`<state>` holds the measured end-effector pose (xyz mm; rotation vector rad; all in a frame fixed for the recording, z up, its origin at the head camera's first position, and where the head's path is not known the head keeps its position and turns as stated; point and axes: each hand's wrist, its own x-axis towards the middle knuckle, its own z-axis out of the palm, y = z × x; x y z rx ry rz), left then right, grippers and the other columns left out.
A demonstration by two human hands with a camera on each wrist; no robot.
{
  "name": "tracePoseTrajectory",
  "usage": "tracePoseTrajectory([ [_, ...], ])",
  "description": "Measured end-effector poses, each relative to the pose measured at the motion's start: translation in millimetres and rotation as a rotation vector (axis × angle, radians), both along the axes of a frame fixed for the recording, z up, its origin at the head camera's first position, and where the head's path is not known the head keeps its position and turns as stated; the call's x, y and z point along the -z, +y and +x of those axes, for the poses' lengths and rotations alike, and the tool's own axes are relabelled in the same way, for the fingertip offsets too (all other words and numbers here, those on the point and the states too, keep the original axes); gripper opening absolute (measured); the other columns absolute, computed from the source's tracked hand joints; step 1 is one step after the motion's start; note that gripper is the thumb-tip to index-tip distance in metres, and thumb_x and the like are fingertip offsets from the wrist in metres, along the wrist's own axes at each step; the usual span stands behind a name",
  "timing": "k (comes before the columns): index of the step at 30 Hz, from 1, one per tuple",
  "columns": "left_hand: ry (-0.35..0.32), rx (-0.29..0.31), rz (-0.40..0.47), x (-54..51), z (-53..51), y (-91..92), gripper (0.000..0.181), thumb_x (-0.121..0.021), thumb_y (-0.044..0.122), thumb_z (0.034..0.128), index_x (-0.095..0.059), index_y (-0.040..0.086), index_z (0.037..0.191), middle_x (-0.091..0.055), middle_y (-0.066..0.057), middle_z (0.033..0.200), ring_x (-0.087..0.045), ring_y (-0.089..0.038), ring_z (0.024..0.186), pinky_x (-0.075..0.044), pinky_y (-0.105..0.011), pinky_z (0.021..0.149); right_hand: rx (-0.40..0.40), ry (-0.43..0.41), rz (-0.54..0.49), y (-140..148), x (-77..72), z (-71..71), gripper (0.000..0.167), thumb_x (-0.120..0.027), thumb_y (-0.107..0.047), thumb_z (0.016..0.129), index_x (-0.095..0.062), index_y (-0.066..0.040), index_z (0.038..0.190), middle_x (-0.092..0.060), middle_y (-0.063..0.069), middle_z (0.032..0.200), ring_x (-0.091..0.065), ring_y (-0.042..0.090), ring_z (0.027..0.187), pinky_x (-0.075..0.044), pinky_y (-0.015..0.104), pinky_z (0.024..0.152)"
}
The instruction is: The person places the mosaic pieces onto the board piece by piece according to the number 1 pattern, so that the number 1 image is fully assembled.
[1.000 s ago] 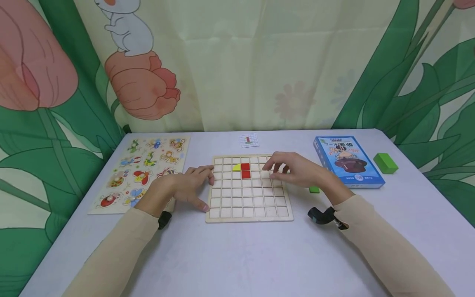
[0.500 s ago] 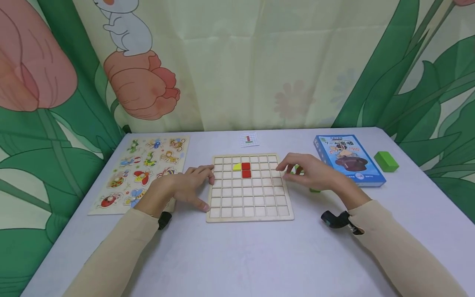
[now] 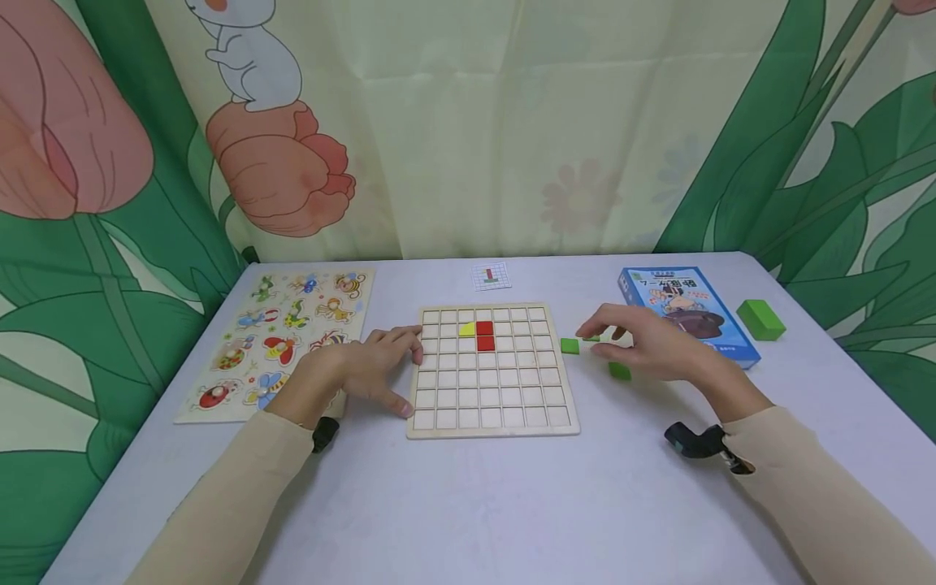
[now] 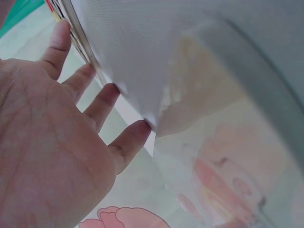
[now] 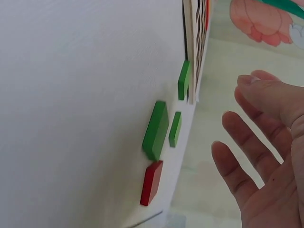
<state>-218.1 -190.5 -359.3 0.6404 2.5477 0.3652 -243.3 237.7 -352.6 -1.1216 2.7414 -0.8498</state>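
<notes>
My left hand [image 3: 380,370] rests against the left edge of the wooden grid board [image 3: 493,431], fingers spread, as the left wrist view [image 4: 52,142] also shows. Near the board's top sit two red squares [image 3: 485,335] and a yellow piece [image 3: 467,329] with a slanted side. Off the board's right edge, my right hand [image 3: 643,345] hovers with loosely bent fingers and nothing seen between them. Below it lie several loose blocks: a green tile [image 3: 569,346] beside the board, a larger green block [image 5: 156,130], a small green tile [image 5: 175,129] and a red block [image 5: 151,183].
At left lies a board of insect pictures [image 3: 292,349], partly under my left wrist. A small grid card [image 3: 491,277] is behind the grid board. A blue box [image 3: 691,313] and a tall green block [image 3: 760,319] stand at right.
My right hand has moved rightward from over the grid board to above the loose blocks, uncovering the green tile beside the board. My left hand has stayed in place.
</notes>
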Motion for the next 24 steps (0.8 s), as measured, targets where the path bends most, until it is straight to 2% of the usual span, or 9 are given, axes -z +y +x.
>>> tracePoseTrajectory([
  [4,-0.009,-0.001,0.012,0.5,-0.2,-1.0,0.067,-0.087,0.050,0.0787,-0.043,0.023,0.121,-0.010,-0.007,0.172,-0.023,-0.038,0.149,-0.036,-0.062,0.110,0.010,0.038,0.017,10.1,1.5,2.3,0.028,-0.075,-0.002,0.092,-0.071,-0.012,0.117,-0.072,-0.003,0.118,-0.066,0.020,0.111,-0.053,0.048,0.091],
  [10,-0.009,-0.004,0.002,0.3,-0.8,-1.0,0.067,-0.087,0.051,0.0789,-0.043,0.024,0.121,-0.009,-0.007,0.172,-0.024,-0.037,0.149,-0.036,-0.063,0.109,0.035,0.139,0.062,23.0,4.4,3.8,0.030,-0.079,0.002,0.086,-0.073,-0.013,0.112,-0.072,-0.004,0.115,-0.066,0.023,0.112,-0.052,0.050,0.093],
  [14,0.000,-0.001,-0.008,0.4,-0.8,-0.1,0.067,-0.087,0.053,0.0784,-0.043,0.024,0.121,-0.009,-0.007,0.172,-0.025,-0.038,0.148,-0.037,-0.064,0.108,0.063,0.134,0.090,29.0,3.8,4.1,0.031,-0.080,0.001,0.085,-0.075,-0.013,0.112,-0.073,-0.001,0.114,-0.060,0.031,0.121,-0.049,0.055,0.096],
  [18,-0.004,-0.002,-0.006,0.6,-0.7,0.1,0.068,-0.087,0.053,0.0780,-0.043,0.024,0.122,-0.008,-0.007,0.173,-0.025,-0.037,0.148,-0.037,-0.062,0.109,0.115,0.101,0.134,34.9,2.7,5.9,0.034,-0.082,-0.002,0.083,-0.074,-0.014,0.114,-0.073,0.003,0.117,-0.047,0.042,0.135,-0.041,0.065,0.101],
  [21,-0.008,-0.001,-0.001,0.6,-0.6,-0.3,0.068,-0.087,0.053,0.0780,-0.043,0.024,0.121,-0.008,-0.008,0.173,-0.025,-0.038,0.148,-0.036,-0.062,0.110,0.139,0.100,0.169,38.3,2.6,7.1,0.036,-0.083,-0.005,0.082,-0.074,-0.017,0.115,-0.073,0.004,0.119,-0.038,0.047,0.141,-0.030,0.073,0.103],
  [24,-0.008,0.000,0.002,0.8,-0.9,-0.8,0.067,-0.087,0.052,0.0780,-0.043,0.023,0.121,-0.008,-0.009,0.172,-0.024,-0.039,0.149,-0.036,-0.062,0.111,0.143,0.105,0.196,40.3,3.1,7.2,0.036,-0.084,-0.006,0.082,-0.075,-0.018,0.115,-0.073,0.004,0.120,-0.035,0.049,0.142,-0.021,0.077,0.103],
])
